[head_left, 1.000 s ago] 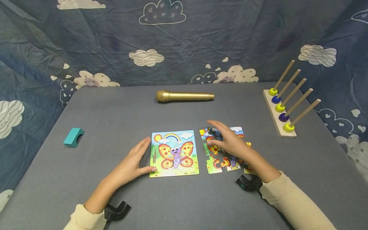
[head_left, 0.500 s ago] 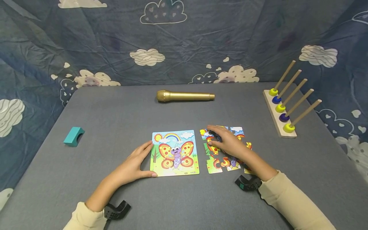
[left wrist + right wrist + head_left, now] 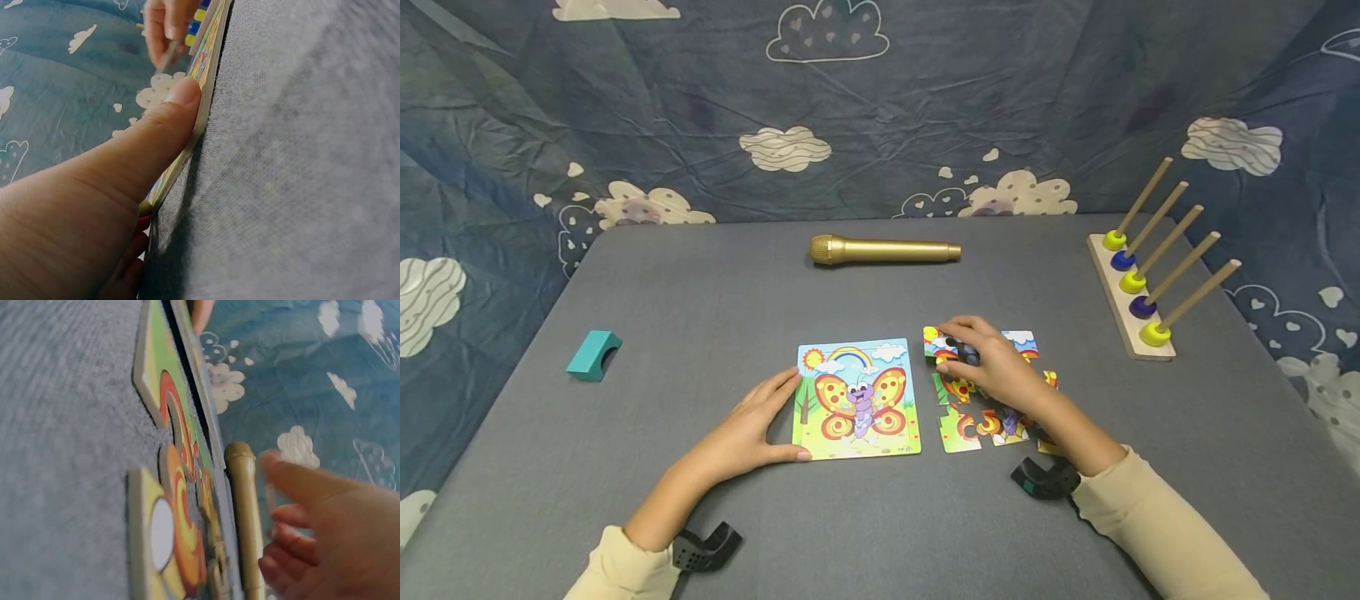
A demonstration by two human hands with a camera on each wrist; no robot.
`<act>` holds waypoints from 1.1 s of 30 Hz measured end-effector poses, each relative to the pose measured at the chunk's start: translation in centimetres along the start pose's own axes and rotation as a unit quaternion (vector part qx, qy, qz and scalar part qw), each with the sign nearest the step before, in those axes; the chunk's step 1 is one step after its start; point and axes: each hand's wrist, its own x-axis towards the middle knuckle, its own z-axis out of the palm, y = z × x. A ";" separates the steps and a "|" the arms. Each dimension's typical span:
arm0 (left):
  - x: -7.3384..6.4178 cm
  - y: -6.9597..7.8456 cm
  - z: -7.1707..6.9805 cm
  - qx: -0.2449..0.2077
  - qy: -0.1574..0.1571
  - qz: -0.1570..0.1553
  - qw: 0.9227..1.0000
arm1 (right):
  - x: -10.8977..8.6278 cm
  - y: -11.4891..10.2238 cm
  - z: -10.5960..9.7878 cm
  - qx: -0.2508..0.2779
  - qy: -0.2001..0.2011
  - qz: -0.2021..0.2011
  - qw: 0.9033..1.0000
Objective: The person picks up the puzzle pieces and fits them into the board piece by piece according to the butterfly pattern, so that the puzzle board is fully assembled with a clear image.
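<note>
The right hand pinches a thin puzzle piece, probably the one with the sun, between thumb and fingers; the right wrist view is blurred there, so how deep the grip goes is hard to tell. Under and beside that hand lie loose pieces, on the side of the picture board facing the worktop's right edge. The left hand is spread, thumb at the board's near left corner, fingers along its left edge. A shallow pinch could let the piece slip, and low fingers could nudge its neighbours; uneven pressure from the left could slide the board into them. Beyond, a gold microphone lies near the worktop's far edge.
</note>
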 end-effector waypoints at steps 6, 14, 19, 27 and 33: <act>0.0 0.0 0.0 -0.001 0.002 -0.001 1.000 | 1.1 -4.0 0.0 0.013 0.030 -0.064 0.997; 0.1 0.0 0.0 -0.003 0.000 -0.001 1.000 | 3.1 -7.4 3.1 0.022 0.022 -0.112 0.993; 0.1 0.1 -0.2 -0.001 -0.002 -0.002 1.000 | 4.0 -7.9 5.4 0.011 -0.018 -0.085 0.996; 0.2 0.2 -0.3 0.017 -0.010 0.001 1.000 | 4.6 -7.7 7.7 -0.053 -0.063 -0.061 0.995; 0.5 0.5 -0.7 0.038 -0.019 0.007 0.999 | 5.0 -7.4 8.2 -0.096 -0.084 -0.050 0.991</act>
